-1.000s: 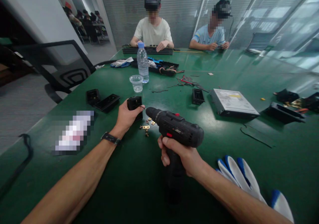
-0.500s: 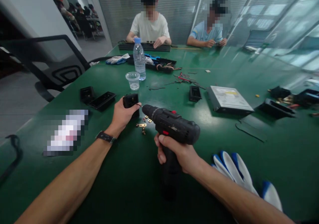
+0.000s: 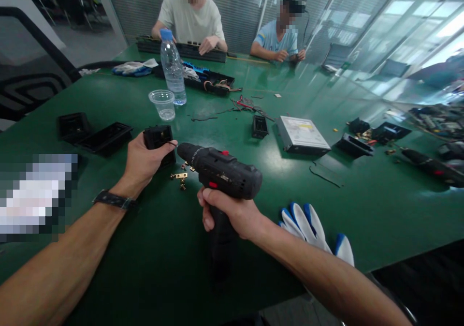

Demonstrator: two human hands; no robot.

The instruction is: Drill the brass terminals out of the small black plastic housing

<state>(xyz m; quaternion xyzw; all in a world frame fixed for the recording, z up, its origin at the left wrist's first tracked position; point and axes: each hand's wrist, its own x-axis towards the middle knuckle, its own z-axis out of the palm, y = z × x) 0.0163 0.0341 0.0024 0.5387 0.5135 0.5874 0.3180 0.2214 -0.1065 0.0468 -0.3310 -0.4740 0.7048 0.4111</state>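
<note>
A small black box (image 3: 158,136) is gripped in my left hand (image 3: 143,157), its thumb along the near side. My right hand (image 3: 232,210) is wrapped round the handle of a black cordless drill (image 3: 226,171) with red buttons. The drill points left, and its thin bit reaches the box beside my left thumb. Several small brass pieces (image 3: 180,176) lie on the green table (image 3: 232,137) just below the drill's chuck. A white and blue glove (image 3: 308,224) rests to the right of my right hand.
Beyond my left hand stand a plastic cup (image 3: 163,104) and a water bottle (image 3: 173,69). Black housings (image 3: 105,139) lie at the left, near a blurred-out flat object (image 3: 36,195). A metal drive (image 3: 303,135) and another drill (image 3: 431,166) are at the right. Two people sit across.
The view has turned right, so everything appears shifted left and more of the table's right side shows. Both hands keep their holds on the box and the drill.
</note>
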